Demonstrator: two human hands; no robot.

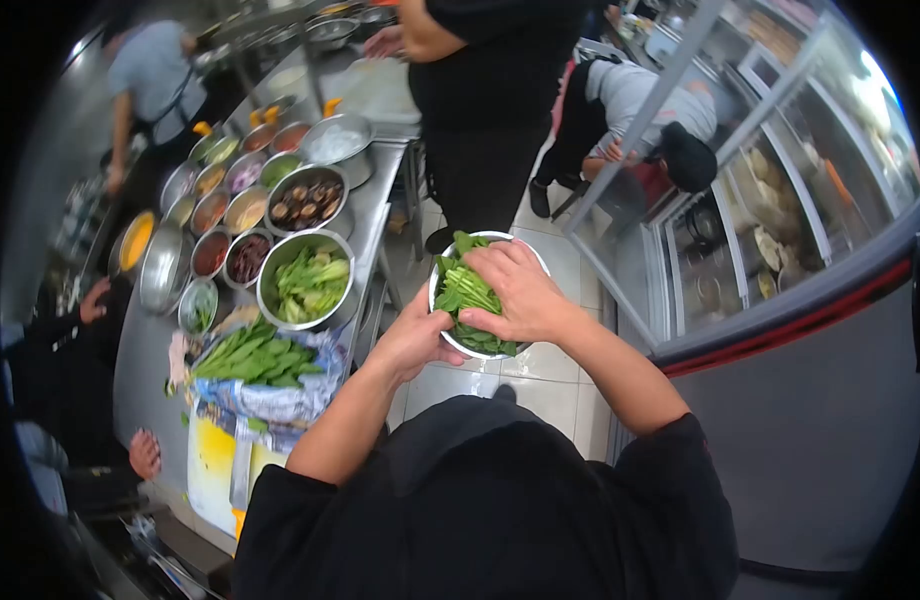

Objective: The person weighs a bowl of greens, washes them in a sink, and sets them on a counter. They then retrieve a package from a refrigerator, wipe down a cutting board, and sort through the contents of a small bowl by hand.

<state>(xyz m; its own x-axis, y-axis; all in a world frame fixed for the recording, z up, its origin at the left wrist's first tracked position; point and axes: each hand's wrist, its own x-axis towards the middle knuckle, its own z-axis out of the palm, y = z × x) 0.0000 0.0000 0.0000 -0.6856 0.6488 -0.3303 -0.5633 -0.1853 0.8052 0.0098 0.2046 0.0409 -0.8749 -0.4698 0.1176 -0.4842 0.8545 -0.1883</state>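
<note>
A round metal bowl (544, 262) full of leafy greens (467, 290) is held in front of my body, above the tiled floor. My left hand (416, 335) grips the bowl's near left side, with the thumb at the rim. Across the top of the greens lies my right hand (515, 290), its thumb apart from its stretched fingers, touching the leaves and stems. Part of the bowl's right rim is hidden under that hand.
Left stands a steel table (140, 370) with several ingredient bowls, a bowl of cut greens (306, 280), loose leaves (260, 353) and a knife (240, 475). Right is an open glass-door fridge (770, 215), with a person (640, 110) bending there. Another person (490, 110) stands ahead.
</note>
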